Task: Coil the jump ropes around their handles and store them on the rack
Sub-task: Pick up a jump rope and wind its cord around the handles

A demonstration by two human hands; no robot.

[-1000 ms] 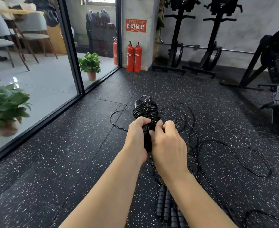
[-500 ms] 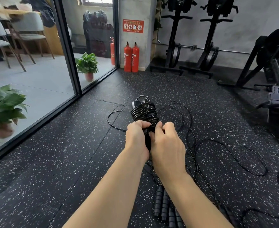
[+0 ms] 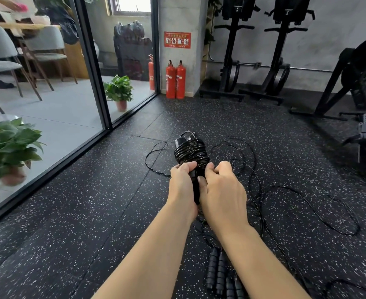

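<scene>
Two hands on one half-wound rope bundle

Head view, the only one. Both hands met at a black bundle (image 3: 190,156) of paired handles with cord wrapped round their upper part, held out in front of the person above the speckled rubber floor (image 3: 87,212). Left hand (image 3: 183,186) had its fingers curled round the lower, bare part of the handles, likely as the anchor so the wraps kept tension and didn't slide off. Right hand (image 3: 222,190) sat just beside it, touching the bundle, fingers curled with thumb and fingertips pinching at the lowest wrap; looked like it was feeding or tucking the cord, but the cord under the fingers was hidden. Bundle tilted away from the camera, top end farthest, which left the wrapped zone visible to the person.

Loose cord (image 3: 307,208) sprawled in loops on the floor right of and behind the hands, some probably the unwound remainder of this rope, so coiling judged partway done. More ribbed handles (image 3: 217,270) lay on the floor under the right forearm, other ropes waiting. Storage rack not identifiable; black gym frames (image 3: 231,50) stood by the far wall, well apart. Two fire extinguishers (image 3: 175,79) stood at the pillar.
</scene>
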